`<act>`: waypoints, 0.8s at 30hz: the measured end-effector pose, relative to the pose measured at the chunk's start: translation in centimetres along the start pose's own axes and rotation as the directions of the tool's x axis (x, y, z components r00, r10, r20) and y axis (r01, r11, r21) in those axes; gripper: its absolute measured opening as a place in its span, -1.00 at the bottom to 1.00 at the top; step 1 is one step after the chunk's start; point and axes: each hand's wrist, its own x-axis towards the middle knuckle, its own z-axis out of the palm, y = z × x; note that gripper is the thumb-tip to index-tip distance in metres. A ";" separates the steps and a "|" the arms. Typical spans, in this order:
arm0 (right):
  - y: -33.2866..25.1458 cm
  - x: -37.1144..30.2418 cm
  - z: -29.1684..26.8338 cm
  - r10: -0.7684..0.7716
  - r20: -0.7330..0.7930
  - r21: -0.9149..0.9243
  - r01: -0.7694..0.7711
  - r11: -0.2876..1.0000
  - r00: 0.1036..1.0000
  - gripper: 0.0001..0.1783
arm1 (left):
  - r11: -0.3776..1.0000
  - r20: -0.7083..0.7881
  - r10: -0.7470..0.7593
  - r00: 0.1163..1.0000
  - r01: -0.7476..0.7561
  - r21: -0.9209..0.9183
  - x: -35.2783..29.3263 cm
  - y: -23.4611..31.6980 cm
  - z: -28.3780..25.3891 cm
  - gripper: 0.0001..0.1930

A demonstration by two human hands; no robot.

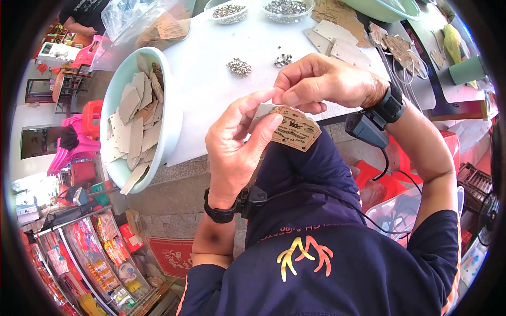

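My left hand (pixel 232 142) grips a brown printed card (pixel 296 129) with a scalloped edge, its thumb on the printed face. The card is tilted over my lap, just off the table's near edge. Above it, my right hand (pixel 327 81) is closed in a pinch beside the left fingertips. Whatever its fingers hold, if anything, is too small or hidden to make out. Beyond my hands, a heap of small shiny metal pieces (pixel 239 67) lies on the white table (pixel 203 95), with a smaller heap of metal pieces (pixel 283 60) to its right.
At left stands a pale green basin (pixel 167 89) full of loose cards. Two clear tubs of metal pieces, one at the left (pixel 226 13) and one at the right (pixel 287 8), sit at the far side. Grey cards (pixel 337 38) lie at the far right, near white cables (pixel 414 68).
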 end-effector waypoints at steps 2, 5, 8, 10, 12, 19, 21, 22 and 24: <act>0.4 0.0 0.2 -0.043 0.004 -0.068 0.043 0.997 0.999 -0.74 | 1.000 -0.016 0.021 1.000 -0.021 0.008 0.0 -0.3 -0.2 -0.67; 0.4 -0.1 0.4 -0.080 0.005 -0.139 0.080 0.987 0.997 -0.75 | 0.998 -0.040 0.042 0.998 -0.040 0.041 0.1 -0.6 -0.3 -0.68; 0.5 -0.2 0.8 -0.096 -0.011 -0.177 0.093 0.980 0.995 -0.77 | 0.996 -0.056 0.052 0.997 -0.048 0.072 -0.1 -0.9 -0.2 -0.70; 0.7 -0.4 1.0 -0.116 -0.024 -0.212 0.109 0.971 0.993 -0.79 | 0.995 -0.065 0.063 0.996 -0.057 0.078 -0.2 -1.0 -0.1 -0.71; 1.0 -0.5 1.1 -0.147 -0.061 -0.248 0.128 0.960 0.987 -0.83 | 0.993 -0.070 0.066 0.995 -0.059 0.102 -0.1 -1.0 0.0 -0.70; 2.0 -1.2 2.8 -0.212 -0.199 -0.235 0.163 0.958 0.957 -0.84 | 0.996 -0.135 -0.086 0.987 0.084 -0.016 -0.6 -0.8 0.5 -0.79; 1.7 -2.0 4.1 -0.206 -0.363 -0.455 0.020 0.890 0.908 -0.85 | 0.967 -0.183 -0.227 0.956 0.199 -0.158 -1.0 -0.7 0.7 -0.83; 1.9 -2.2 4.7 -0.205 -0.364 -0.454 0.019 0.891 0.908 -0.85 | 0.967 -0.183 -0.229 0.956 0.201 -0.159 -1.2 -0.8 0.8 -0.83; 2.7 -2.8 5.3 -0.143 -0.503 -0.265 0.005 0.964 0.852 -0.85 | 0.938 -0.152 -0.286 0.946 0.245 -0.244 -1.7 -1.1 1.0 -0.83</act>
